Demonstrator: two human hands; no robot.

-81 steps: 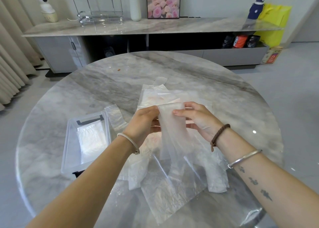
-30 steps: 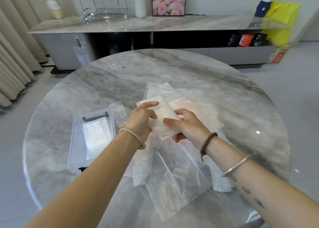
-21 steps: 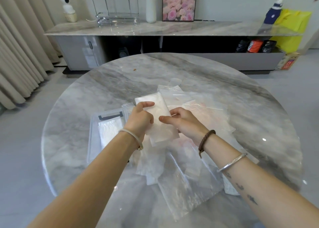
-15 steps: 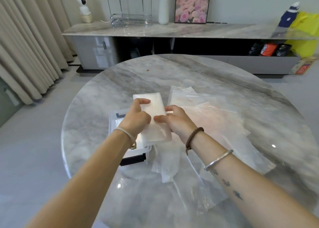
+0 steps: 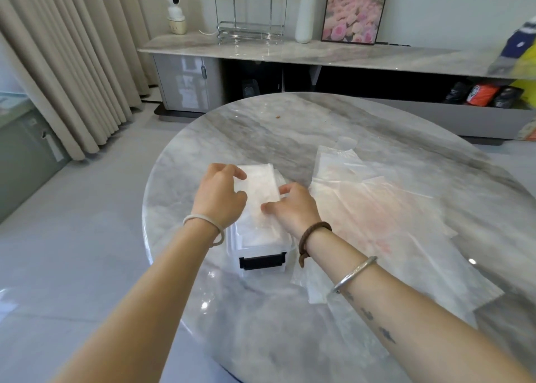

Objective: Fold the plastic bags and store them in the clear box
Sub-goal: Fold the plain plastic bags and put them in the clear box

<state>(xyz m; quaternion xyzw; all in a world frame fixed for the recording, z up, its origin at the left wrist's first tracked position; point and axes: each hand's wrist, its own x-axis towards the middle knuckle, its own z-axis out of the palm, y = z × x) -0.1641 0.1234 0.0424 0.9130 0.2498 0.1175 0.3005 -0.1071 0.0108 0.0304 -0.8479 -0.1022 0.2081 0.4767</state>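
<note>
My left hand (image 5: 219, 197) and right hand (image 5: 293, 208) each pinch a long edge of the folded plastic bag (image 5: 261, 191), held right over the clear box (image 5: 262, 263). Unfolded bags (image 5: 377, 208) lie flat on the tabletop (image 5: 290, 127), just right of the box.

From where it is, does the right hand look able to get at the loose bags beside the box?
Probably yes, once it lets go. The right hand holds the folded bag over the clear box, but the loose bags lie flat right beside it on the table, nothing standing between.
</note>
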